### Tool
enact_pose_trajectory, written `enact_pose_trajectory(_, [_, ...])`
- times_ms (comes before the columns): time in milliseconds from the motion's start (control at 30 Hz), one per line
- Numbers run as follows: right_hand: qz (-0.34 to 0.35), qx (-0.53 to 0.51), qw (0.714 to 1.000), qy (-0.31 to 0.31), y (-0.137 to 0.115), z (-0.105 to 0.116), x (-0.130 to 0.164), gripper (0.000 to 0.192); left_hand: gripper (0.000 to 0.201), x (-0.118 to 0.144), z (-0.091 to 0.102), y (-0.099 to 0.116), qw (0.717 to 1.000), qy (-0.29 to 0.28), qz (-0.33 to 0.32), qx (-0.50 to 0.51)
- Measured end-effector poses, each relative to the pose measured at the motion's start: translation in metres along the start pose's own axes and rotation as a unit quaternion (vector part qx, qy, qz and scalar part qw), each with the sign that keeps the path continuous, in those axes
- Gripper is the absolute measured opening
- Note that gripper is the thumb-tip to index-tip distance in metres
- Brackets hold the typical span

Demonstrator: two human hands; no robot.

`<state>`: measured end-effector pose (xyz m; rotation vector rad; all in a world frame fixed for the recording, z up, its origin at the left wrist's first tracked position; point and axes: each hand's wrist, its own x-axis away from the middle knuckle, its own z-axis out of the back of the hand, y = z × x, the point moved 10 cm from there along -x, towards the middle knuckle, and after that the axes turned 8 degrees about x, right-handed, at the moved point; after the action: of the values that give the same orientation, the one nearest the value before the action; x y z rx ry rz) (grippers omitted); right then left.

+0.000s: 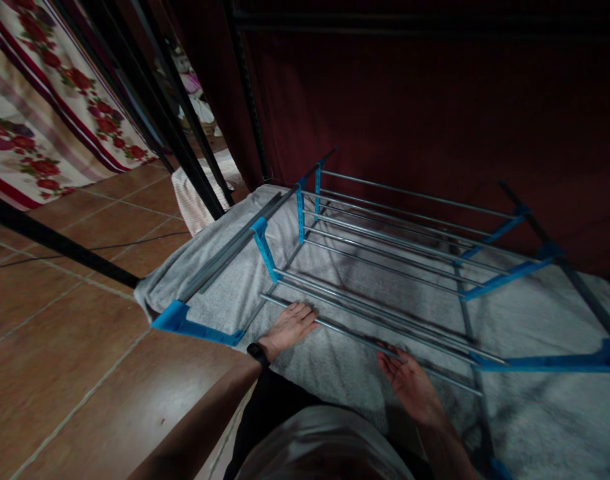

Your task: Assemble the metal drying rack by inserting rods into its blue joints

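Blue-jointed rack [385, 267], grey towel [535, 400]

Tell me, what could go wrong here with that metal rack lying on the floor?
The left hand rests on the rack's nearest thin rods, so leaning on it might bend them or pop them from the blue brackets. The right hand lies under a rod and could be pinched. The grey blanket beneath might slide on the tile floor.

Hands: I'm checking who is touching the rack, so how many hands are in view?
2: the left hand lies flat by the front rods, the right hand under the nearest rod.
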<state>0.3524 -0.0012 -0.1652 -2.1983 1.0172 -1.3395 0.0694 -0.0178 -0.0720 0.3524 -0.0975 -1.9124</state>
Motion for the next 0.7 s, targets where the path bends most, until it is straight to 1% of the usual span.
enact_pose_trajectory(200, [-0.002, 0.001, 1.000, 0.002, 0.0014, 0.0033, -0.0019, 0.015, 0.039, -0.0002, -0.0008, 0.0005, 1.000, -0.004, 0.001, -0.004])
enact_pose_trajectory(533, [0.004, 0.001, 1.000, 0.003, -0.0008, 0.0007, 0.0012, 0.014, 0.039, -0.0005, -0.0009, 0.0034, 1.000, -0.010, -0.003, -0.008])
enact_pose_trajectory(700, [0.001, 0.000, 1.000, 0.000, 0.0000, 0.0028, -0.0002, 0.014, 0.039, 0.0001, 0.0002, 0.0034, 1.000, -0.003, 0.002, -0.010])
